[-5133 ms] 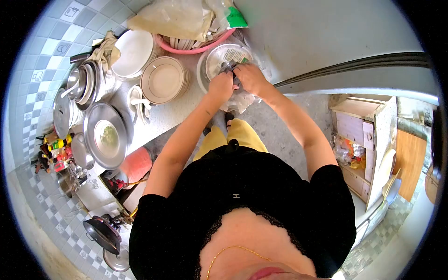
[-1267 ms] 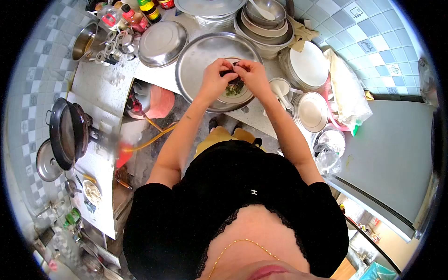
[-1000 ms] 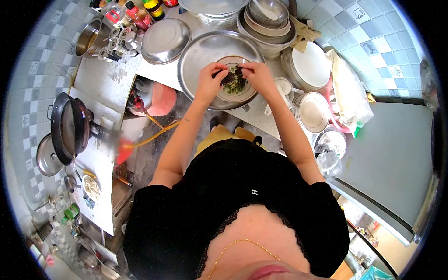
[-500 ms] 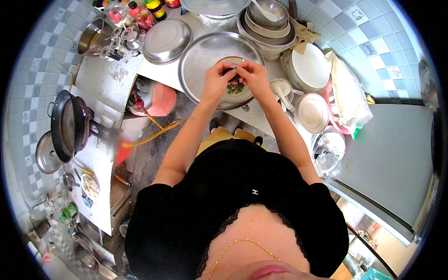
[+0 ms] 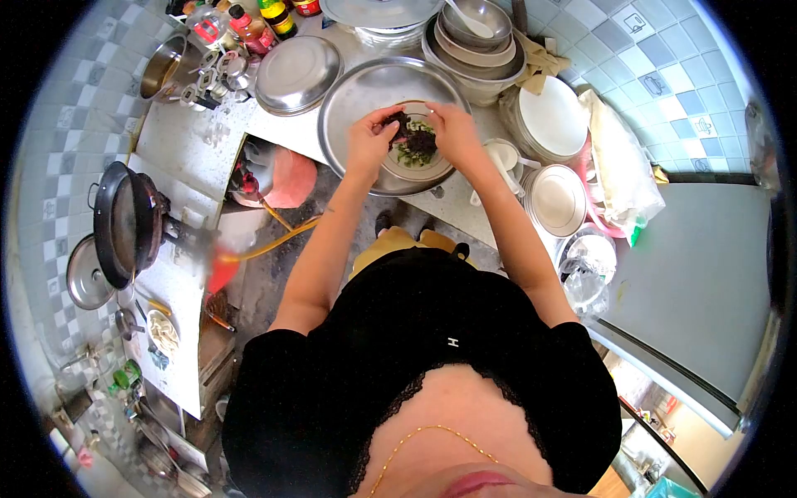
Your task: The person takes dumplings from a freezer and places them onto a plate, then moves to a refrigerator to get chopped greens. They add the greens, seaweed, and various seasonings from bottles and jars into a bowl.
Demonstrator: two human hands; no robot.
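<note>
My left hand (image 5: 370, 138) is over the left side of a shallow bowl (image 5: 427, 175), its thumb and fingers closed on a dark crumpled piece that looks like dried seaweed (image 5: 401, 126). At the bowl's right edge is my right hand (image 5: 453, 134), fingers bent together; what they pinch, if anything, is hard to make out. Between the hands a dark clump of similar stuff (image 5: 422, 143) lies over chopped greens (image 5: 413, 158) in the bowl. A wide steel tray (image 5: 342, 108) holds the bowl.
A lidded steel dish (image 5: 297, 73) stands left of the tray. Stacked bowls (image 5: 473, 56), white plates (image 5: 552, 120) and smaller dishes (image 5: 556, 202) crowd the right. A wok (image 5: 118, 224) sits far left, seasoning bottles (image 5: 249, 29) at the back, a fridge (image 5: 689, 282) at right.
My hands have moved apart from a joined pinch, the left one going slightly left. More of the dark pieces now shows between them, over the greens.
</note>
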